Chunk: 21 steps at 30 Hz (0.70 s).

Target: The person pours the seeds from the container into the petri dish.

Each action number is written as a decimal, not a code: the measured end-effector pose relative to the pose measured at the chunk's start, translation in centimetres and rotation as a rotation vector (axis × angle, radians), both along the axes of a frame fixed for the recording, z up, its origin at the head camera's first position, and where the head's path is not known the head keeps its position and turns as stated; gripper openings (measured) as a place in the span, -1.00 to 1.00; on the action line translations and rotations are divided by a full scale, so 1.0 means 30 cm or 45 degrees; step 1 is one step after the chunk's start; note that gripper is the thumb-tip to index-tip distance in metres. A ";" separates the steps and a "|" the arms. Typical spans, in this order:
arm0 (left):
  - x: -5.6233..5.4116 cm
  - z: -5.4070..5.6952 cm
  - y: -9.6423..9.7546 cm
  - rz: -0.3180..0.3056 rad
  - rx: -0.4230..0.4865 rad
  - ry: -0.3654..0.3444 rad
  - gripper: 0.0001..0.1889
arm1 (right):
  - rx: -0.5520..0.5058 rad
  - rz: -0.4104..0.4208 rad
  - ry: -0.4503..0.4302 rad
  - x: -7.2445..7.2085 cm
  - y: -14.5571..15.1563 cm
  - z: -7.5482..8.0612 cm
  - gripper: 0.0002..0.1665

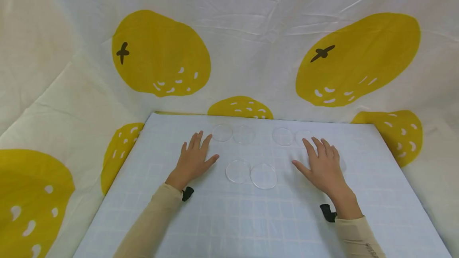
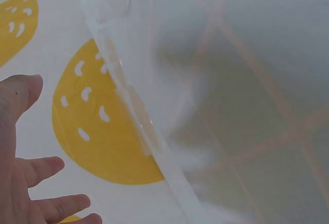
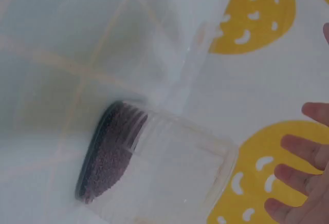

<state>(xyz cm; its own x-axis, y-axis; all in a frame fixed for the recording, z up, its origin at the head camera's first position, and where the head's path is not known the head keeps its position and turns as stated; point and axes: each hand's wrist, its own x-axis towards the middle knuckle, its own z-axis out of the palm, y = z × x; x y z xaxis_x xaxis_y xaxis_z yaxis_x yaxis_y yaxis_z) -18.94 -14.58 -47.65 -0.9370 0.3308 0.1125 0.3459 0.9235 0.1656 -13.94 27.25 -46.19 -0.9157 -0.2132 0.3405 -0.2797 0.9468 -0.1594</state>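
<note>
Bare hands flank clear rounds on a pale table

Two tan sleeves point(image 1: 148, 222) reach in from the near edge of the frame, a black fitting point(image 1: 187, 193) at the left wrist and another at the right, above a pale checked table point(image 1: 251, 226).

Closest among the clear pieces, a near left round point(image 1: 238, 171) and a near right round point(image 1: 263, 176) lie side by side between the hands. The line through the two runs mostly left to right, its right end slightly closer to the wearer. Left thumb and right thumb flank this pair, the left a shade nearer.

The left hand point(image 1: 192, 160) and right hand point(image 1: 324, 168) hold nothing, their fingers straight and spread apart; whether either palm touches the cloth cannot be told.

In the right wrist view, a clear container point(image 3: 180, 167) with dark grains point(image 3: 115, 154) at one end lies apart from the right fingertips, its long axis running across the view, clear end toward them.

Farther off, the left index tip is just beside a far left round point(image 1: 222, 132), while the right fingers partly cover a far right round point(image 1: 301, 134). Beyond hangs a fruit-print cloth point(image 1: 258, 79).
</note>
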 end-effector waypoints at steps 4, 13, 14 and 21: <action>-0.035 -0.008 -0.017 -0.007 0.025 0.008 -0.19 | -0.008 -0.029 -0.001 0.005 0.029 0.016 -0.05; -0.110 -0.029 -0.034 -0.036 0.170 -0.037 -0.19 | -0.118 -0.013 0.051 0.014 0.099 0.024 -0.06; -0.121 -0.032 -0.032 -0.038 0.193 -0.041 -0.19 | -0.130 -0.003 0.070 0.011 0.110 0.020 -0.06; -0.196 -0.046 -0.015 -0.032 0.301 -0.124 -0.15 | -0.219 0.080 0.099 -0.015 0.173 -0.005 -0.07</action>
